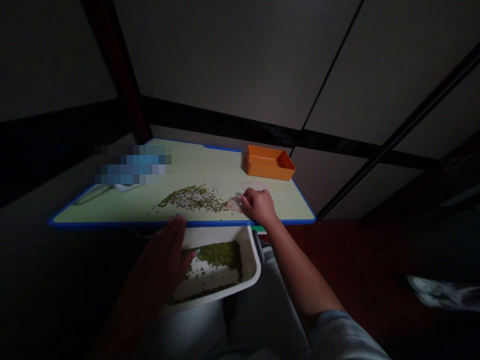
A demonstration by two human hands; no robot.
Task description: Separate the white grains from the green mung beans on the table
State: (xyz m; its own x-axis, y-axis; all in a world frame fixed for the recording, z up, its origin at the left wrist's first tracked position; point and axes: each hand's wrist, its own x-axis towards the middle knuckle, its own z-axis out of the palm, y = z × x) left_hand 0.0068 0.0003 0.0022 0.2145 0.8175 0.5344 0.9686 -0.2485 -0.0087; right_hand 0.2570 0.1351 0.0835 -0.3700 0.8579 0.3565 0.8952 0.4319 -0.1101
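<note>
Small green grains (195,197), dull, rough-textured and loosely strewn, form a tapering band across a smooth, pale yellow table (187,162) edged in blue. At the band's right end, a person's right hand (259,204) curls its fingers beside a pale, reddish-flecked patch (233,204); whether it pinches anything cannot be told. The left hand (167,252), loose and grasping nothing visible, spreads its fingers toward the table's near edge, above a cream, round-cornered basin (248,255) where more grains lie heaped. An orange, straight-sided box (266,169) stands at the far right.
</note>
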